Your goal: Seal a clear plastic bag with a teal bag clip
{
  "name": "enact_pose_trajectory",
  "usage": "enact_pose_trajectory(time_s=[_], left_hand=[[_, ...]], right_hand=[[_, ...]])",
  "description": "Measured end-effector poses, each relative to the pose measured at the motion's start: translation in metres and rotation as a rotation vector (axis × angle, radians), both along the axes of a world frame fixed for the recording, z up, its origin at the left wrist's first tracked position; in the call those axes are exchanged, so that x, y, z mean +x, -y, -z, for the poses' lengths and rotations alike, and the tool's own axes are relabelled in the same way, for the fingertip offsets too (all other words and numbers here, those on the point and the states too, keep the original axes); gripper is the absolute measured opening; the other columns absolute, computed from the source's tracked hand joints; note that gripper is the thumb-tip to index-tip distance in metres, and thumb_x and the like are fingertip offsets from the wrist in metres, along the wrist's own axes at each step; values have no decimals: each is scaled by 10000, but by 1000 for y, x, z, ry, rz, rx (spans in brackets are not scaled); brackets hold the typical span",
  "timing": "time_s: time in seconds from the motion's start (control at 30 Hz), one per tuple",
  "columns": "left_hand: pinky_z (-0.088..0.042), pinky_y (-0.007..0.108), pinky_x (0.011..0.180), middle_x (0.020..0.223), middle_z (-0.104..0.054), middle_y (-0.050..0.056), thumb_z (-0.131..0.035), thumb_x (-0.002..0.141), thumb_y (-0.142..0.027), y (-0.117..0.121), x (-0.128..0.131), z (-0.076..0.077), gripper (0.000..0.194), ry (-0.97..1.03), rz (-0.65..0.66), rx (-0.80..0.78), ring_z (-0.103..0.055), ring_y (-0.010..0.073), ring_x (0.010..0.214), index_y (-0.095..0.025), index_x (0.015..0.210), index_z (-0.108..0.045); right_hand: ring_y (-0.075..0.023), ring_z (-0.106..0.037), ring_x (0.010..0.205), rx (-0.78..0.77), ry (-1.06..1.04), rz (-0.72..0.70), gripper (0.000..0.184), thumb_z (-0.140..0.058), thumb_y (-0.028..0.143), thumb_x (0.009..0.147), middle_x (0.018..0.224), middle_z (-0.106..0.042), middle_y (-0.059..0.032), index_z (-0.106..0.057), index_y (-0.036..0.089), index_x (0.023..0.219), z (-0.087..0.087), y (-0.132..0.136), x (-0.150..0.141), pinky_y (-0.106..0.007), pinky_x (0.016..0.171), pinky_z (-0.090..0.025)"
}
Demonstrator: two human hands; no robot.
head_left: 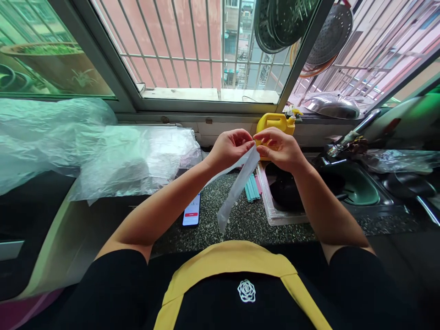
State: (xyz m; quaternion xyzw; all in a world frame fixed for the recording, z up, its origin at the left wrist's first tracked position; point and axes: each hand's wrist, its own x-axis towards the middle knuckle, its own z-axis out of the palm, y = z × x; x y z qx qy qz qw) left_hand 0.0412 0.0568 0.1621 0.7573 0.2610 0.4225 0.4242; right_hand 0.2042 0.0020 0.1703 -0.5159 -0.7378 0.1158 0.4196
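1. The left hand (236, 145) has its fingers curled in, with thumb and forefinger closed on the top of a whitish plastic strip (240, 185).
2. The right hand (280, 147) is partly open, its thumb and forefinger curved toward the same end of the strip (I cannot tell whether they pinch it or only touch it).
3. The plastic strip is held up above the speckled counter (211, 206), between the person and the window (192, 106). One length hangs down and leans to the left; another runs off to the left, partly hidden by the left forearm.
4. A phone (191, 214) lies on the counter below the left forearm, its screen lit (there is a red bar on it, though the words are too small to read).
5. A bundle of teal sticks (252, 189) lies on the counter just right of the hanging strip, with something pink (259, 184) beside it.
6. Right of those sits a tray (271, 211) with a dark pan (283, 188) in it (the right forearm covers part of both).
7. A yellow jug (273, 121) stands behind the right hand, near the window.
8. Farther right is the sink (367, 190), with a faucet (354, 134) behind it.
9. Crumpled clear plastic (137, 158) spreads across the left side.
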Motion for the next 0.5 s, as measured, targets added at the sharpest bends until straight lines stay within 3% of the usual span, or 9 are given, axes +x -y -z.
enact_pose_trajectory(time_s=[0.07, 0.2, 0.5], left_hand=[[-415, 207, 548, 632, -588, -9, -592, 762, -175, 3, -1, 0, 79, -19, 19, -5, -508, 70, 589, -157, 685, -591], [-429, 216, 566, 647, -601, -4, -605, 758, -170, 5, -4, 1, 76, -31, 40, -34, -530, 79, 614, -157, 683, -602], [-386, 196, 473, 547, -535, -29, -576, 777, -167, 9, -17, -1, 84, -44, 150, -160, -470, 56, 494, -161, 699, -606]], right_hand=[[-142, -554, 771, -63, -63, -86, 313, -609, 496, 757, 835, -620, -28, -650, 196, 838, 2, -7, 3, -297, 698, -450], [-118, -520, 668, -125, -211, -129, 353, -643, 529, 723, 693, -583, -8, -613, 178, 696, 7, -6, -2, -281, 635, -431], [-116, -506, 651, -169, -278, -185, 399, -658, 575, 685, 677, -569, -3, -590, 182, 683, 5, -4, 1, -266, 599, -424]])
